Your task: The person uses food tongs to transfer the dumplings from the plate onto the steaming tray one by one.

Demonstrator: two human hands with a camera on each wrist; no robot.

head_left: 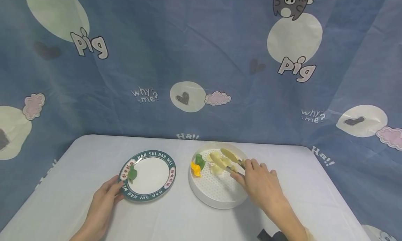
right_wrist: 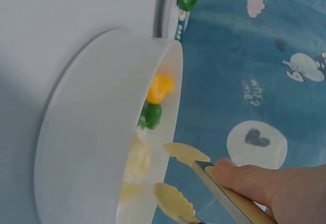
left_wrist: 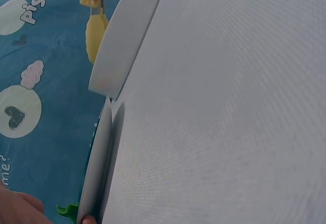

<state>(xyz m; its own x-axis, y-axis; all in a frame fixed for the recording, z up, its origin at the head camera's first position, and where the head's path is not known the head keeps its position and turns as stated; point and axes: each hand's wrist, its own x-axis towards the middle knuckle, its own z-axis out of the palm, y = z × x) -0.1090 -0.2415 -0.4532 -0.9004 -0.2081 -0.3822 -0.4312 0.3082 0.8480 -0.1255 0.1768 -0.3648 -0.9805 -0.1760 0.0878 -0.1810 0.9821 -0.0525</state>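
My left hand (head_left: pixel 102 204) grips the left rim of a white plate (head_left: pixel 154 174) with a green lettered border, thumb over the edge. A green leafy-looking piece (head_left: pixel 132 173) lies at that rim, near the thumb. My right hand (head_left: pixel 262 181) holds a pair of tongs (right_wrist: pixel 224 193) with yellow scalloped tips. The tips stand apart above a round white basket (head_left: pixel 216 202) with a dimpled floor. Inside it, pale yellow pieces (head_left: pixel 216 168) sit below the tongs. A bright yellow piece (head_left: pixel 195 169) and a dark green piece (head_left: pixel 200 161) rest against its left wall.
Both dishes stand on a white-covered table (head_left: pixel 176 221), the basket just right of the plate. Behind the table hangs a blue cloth (head_left: pixel 150 122) printed with pigs, hearts and words. A black object (head_left: pixel 271 235) shows below the right wrist.
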